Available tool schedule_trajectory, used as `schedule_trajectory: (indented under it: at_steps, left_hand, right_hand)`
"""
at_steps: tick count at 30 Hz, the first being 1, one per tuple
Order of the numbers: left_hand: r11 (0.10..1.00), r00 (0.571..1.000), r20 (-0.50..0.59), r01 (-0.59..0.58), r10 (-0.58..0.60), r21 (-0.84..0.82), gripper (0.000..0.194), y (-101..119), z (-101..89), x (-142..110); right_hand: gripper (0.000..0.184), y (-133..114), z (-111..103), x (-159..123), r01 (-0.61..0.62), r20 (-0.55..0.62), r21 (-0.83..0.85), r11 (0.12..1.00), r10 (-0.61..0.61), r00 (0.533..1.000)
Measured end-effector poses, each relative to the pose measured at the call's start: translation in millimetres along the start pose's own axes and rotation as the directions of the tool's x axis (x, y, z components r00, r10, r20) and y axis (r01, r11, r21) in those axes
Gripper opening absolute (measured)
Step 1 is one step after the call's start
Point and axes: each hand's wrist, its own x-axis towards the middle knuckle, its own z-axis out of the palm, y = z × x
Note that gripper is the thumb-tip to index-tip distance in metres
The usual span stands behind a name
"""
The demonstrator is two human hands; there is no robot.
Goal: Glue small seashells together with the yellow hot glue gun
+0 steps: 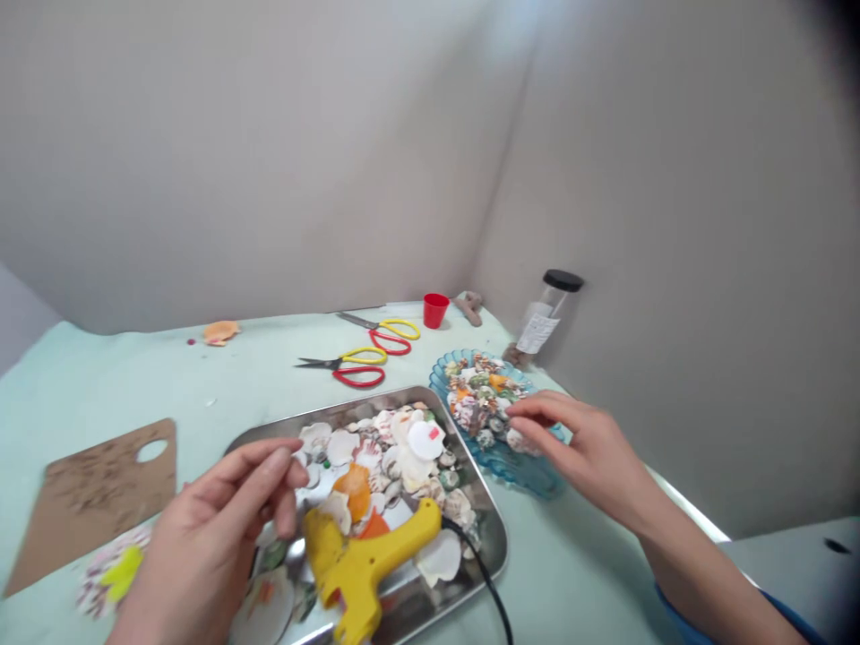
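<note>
My left hand (215,528) hovers over the near left part of a metal tray (494,528) full of seashells, thumb and forefinger pinched together; what they hold, if anything, I cannot make out. A yellow glue gun (363,555) lies in the tray just right of that hand, its black cord (487,582) trailing toward me. My right hand (584,448) reaches into a blue glass dish (517,470) of small shells, fingertips curled down among the shells at its near edge.
Two pairs of scissors with red and yellow handles (363,367) (393,333) lie behind the tray. A red cup (435,309), a black-lidded clear jar (547,318), an orange shell (220,331) and a brown cardboard piece (100,493) sit around. Walls close in behind and right.
</note>
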Motion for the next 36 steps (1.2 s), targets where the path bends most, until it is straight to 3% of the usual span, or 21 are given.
schedule_trajectory:
  at_steps: [2,5,8,13,17,19,21,23,25,27,29,32,34,36]
  left_hand:
    - [0.999,0.999,0.039,-0.037,0.037,0.014,0.024,2.3,1.6,-1.2]
    - [0.998,0.997,0.051,-0.061,0.061,0.011,0.021,4.9,1.8,-2.8]
    - [0.996,0.994,0.060,-0.094,0.094,-0.005,0.020,7.2,0.8,-3.4]
    - [0.987,0.986,0.046,-0.160,0.160,-0.002,0.019,10.6,-4.4,0.6]
    - [0.979,0.979,0.037,-0.201,0.200,0.022,0.018,12.3,-10.5,5.8]
    - [0.975,0.976,0.038,-0.214,0.212,0.052,0.018,13.2,-12.8,8.4]
    - [0.970,0.975,0.054,-0.219,0.214,0.110,0.017,14.6,-14.9,10.9]
    - [0.955,0.975,0.076,-0.219,0.208,0.202,0.016,17.4,-17.1,12.5]
    - [0.911,0.974,0.102,-0.226,0.203,0.345,0.014,22.3,-20.2,12.6]
    - [0.779,0.958,0.164,-0.288,0.236,0.557,0.012,29.6,-24.0,10.9]
    - [0.508,0.907,0.291,-0.413,0.304,0.756,0.011,37.5,-27.7,8.3]
    - [0.071,0.807,0.495,-0.542,0.322,0.838,0.016,43.1,-30.3,5.0]
    - [-0.083,0.773,0.582,-0.581,0.252,0.809,0.019,39.5,-28.6,3.7]
    - [-0.157,0.733,0.658,-0.639,0.173,0.753,0.018,32.4,-24.3,2.0]
  right_hand:
    - [0.015,-23.7,9.5,-3.6,0.222,0.131,0.059,0.973,-0.228,0.965]
    - [0.016,-57.1,28.0,-8.5,0.428,0.329,0.067,0.901,-0.425,0.843]
    - [0.020,-77.4,49.3,-11.6,0.502,0.471,0.063,0.862,-0.469,0.747]
    - [0.029,-79.9,73.0,-11.7,0.487,0.549,0.104,0.867,-0.458,0.699]
    - [0.027,-71.5,72.5,-8.6,0.446,0.509,0.199,0.873,-0.481,0.714]
    - [0.026,-66.0,69.6,-7.2,0.443,0.428,0.231,0.866,-0.499,0.754]
    - [0.024,-59.4,67.7,-6.3,0.371,0.353,0.241,0.897,-0.437,0.827]
    - [0.024,-52.1,67.7,-5.8,0.160,0.351,0.282,0.946,-0.257,0.900]
    - [0.031,-46.1,69.0,-5.1,-0.149,0.390,0.408,0.901,-0.024,0.920]
    - [0.034,-44.0,69.9,-4.0,-0.391,0.434,0.593,0.704,0.130,0.892]
    - [0.026,-47.3,69.1,-2.5,-0.500,0.476,0.735,0.459,0.177,0.862]
    - [0.019,-58.3,66.7,-1.5,-0.547,0.532,0.822,0.155,0.132,0.837]
    - [0.020,-64.4,66.9,-2.3,-0.516,0.512,0.856,0.004,0.123,0.850]
    - [0.024,-66.7,68.7,-4.0,-0.498,0.500,0.866,-0.048,0.121,0.858]
